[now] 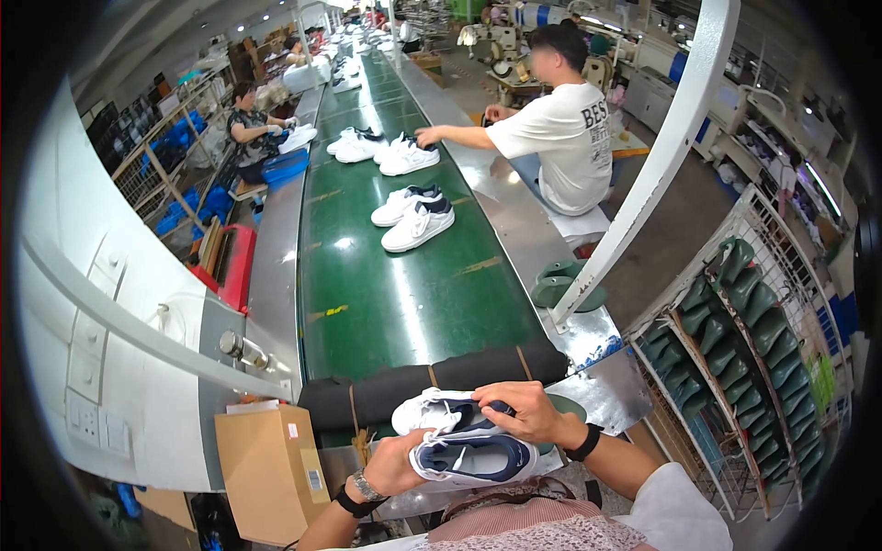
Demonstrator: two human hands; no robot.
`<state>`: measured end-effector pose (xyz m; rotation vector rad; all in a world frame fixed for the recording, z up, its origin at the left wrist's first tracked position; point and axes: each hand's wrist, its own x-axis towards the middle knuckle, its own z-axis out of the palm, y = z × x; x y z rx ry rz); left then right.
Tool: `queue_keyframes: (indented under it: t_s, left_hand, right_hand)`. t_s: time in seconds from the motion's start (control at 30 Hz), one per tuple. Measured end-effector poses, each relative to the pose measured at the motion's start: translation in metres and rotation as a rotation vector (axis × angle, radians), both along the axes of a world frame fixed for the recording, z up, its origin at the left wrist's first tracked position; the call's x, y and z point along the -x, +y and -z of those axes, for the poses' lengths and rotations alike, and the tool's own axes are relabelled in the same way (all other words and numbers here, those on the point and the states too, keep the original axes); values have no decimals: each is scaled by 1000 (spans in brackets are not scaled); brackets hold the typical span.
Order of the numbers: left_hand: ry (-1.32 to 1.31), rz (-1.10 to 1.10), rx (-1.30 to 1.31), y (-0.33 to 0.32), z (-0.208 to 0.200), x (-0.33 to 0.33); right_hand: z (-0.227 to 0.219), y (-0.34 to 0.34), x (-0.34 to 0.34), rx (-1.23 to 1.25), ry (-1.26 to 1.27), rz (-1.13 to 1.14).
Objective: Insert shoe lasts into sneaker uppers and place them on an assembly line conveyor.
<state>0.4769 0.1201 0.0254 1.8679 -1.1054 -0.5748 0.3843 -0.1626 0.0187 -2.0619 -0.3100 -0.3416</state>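
Two white sneakers with navy lining are side by side in front of me, at the near end of a green conveyor belt [395,303]. My left hand [395,466] grips the nearer sneaker [487,476] around its toe end, its opening facing up and a white lace lying over it. The farther sneaker [423,413] rests against the first, toe to the left. My right hand [528,413] is closed at its heel end, fingers and thumb pinched at the dark collar; the exact grip is partly hidden.
A black padded roll [367,404] spans the belt's end. More white sneakers [418,225] stand up the belt. A seated co-worker [570,138] reaches over from the right. Nearby are a cardboard box [266,468], a slanted white post [652,174] and a rack of dark green forms [735,358].
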Motion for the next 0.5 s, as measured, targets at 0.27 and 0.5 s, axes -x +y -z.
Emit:
queue_keyframes:
  t_s: [0.27,0.5]
  left_hand:
    - [-34,-50,77,-14,14,-45]
    - [-75,-45,-1,-33,18,-79]
  right_hand:
    - [-34,9,22,216,-138,277]
    - [-9,20,5,175,-97,389]
